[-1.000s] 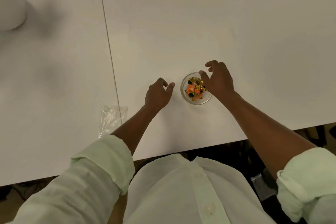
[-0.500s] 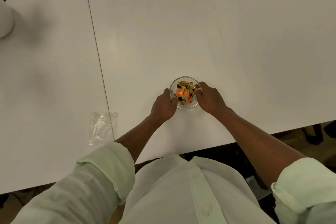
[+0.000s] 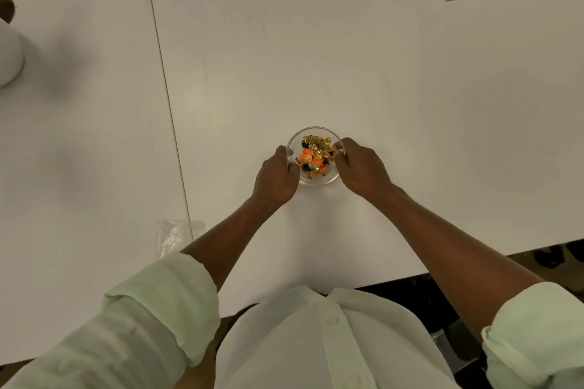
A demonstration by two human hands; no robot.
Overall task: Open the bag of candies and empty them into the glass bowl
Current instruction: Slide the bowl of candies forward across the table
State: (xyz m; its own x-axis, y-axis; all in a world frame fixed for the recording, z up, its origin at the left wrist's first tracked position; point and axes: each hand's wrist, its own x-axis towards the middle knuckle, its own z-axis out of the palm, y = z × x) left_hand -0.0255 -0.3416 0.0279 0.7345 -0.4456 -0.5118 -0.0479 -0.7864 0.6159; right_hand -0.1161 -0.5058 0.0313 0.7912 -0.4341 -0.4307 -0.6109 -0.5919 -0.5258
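On the table (image 3: 347, 57), just ahead of the person, the bowl (image 3: 314, 181) sat between both hands, the candies (image 3: 314, 155) already heaped inside it; the left hand (image 3: 276, 177) pressed its left wall and the right hand (image 3: 363, 167) its right wall, each grip closed on the glass, with the right fingers (image 3: 343, 144) hooked over the rim; neither hand was nearer than the other, the bowl lying dead centre between them, round and so with no long axis to speak of; whatever shift or lift came next would, I judged, turn on that even two-sided hold. The bag (image 3: 175, 235) lay flat and empty-looking near the table's front edge, well apart to the left, partly hidden by the left forearm; the emptying looked done. A second ago the left hand had been curled on the table short of the bowl and the right only hovering at its far side; half a second ago both had reached the glass, and now they were set firmly around it.
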